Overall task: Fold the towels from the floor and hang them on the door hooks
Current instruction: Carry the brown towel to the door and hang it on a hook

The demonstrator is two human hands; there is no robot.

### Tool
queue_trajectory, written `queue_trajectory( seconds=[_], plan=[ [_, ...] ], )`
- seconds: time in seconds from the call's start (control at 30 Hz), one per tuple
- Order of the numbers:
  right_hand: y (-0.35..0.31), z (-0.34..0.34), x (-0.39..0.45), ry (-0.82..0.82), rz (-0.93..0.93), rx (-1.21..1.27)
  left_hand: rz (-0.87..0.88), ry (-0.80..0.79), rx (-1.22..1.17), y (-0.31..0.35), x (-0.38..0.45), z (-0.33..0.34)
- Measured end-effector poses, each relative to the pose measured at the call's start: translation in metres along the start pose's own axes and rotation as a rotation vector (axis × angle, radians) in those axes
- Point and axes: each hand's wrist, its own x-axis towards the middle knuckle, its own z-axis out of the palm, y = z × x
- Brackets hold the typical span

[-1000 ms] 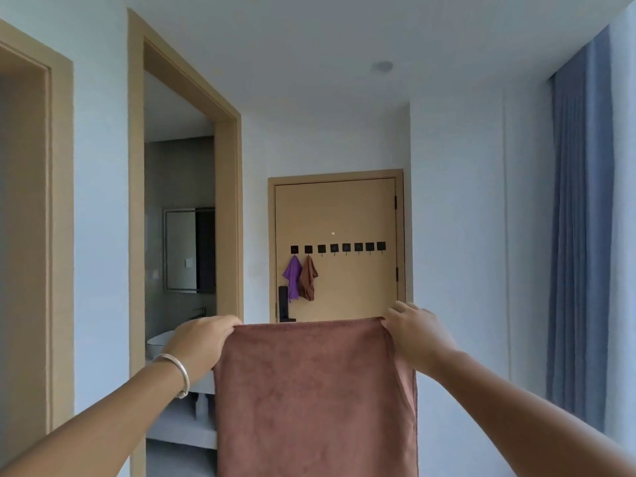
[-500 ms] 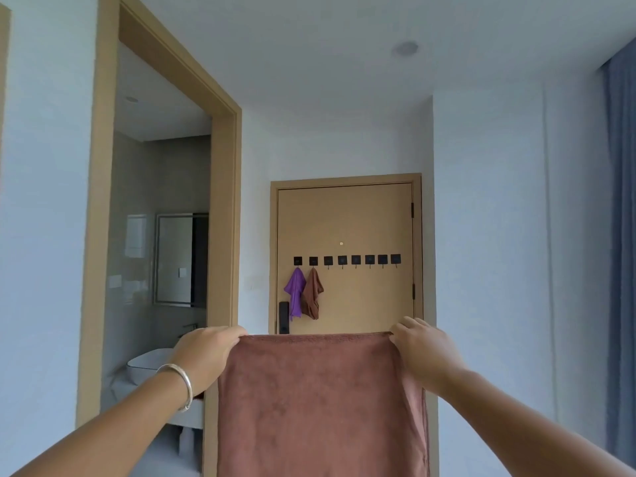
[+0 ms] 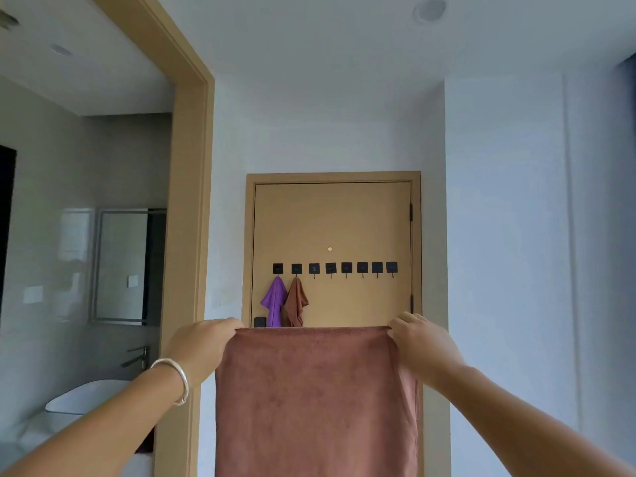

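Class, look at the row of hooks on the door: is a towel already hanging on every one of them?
No: only the two leftmost hooks hold a purple towel and a brown towel; the other six hooks are bare.

white walls (image 3: 499, 201) | bathroom mirror (image 3: 120, 266) left | ceiling light (image 3: 429, 10)

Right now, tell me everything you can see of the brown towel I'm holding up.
The brown towel looks like soft, plush terry cloth in a reddish brown. It hangs flat and upright, its top edge stretched level between the left hand and the right hand, each pinching an upper corner. Its lower end runs out of view. It hides the bottom of the door.
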Motion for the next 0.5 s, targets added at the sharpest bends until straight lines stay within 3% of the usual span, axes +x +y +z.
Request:
queue_trajectory(
  seconds=[0.3, 0.5],
  plan=[
    [0.018, 0.119, 0.083, -0.008, 0.006, 0.029, 0.021, 0.009, 0.057, -0.055, 0.095, 0.108],
    [0.057, 0.207, 0.152, 0.044, -0.048, 0.093, -0.022, 0.033, 0.298, -0.061, 0.18, 0.184]
  ],
)
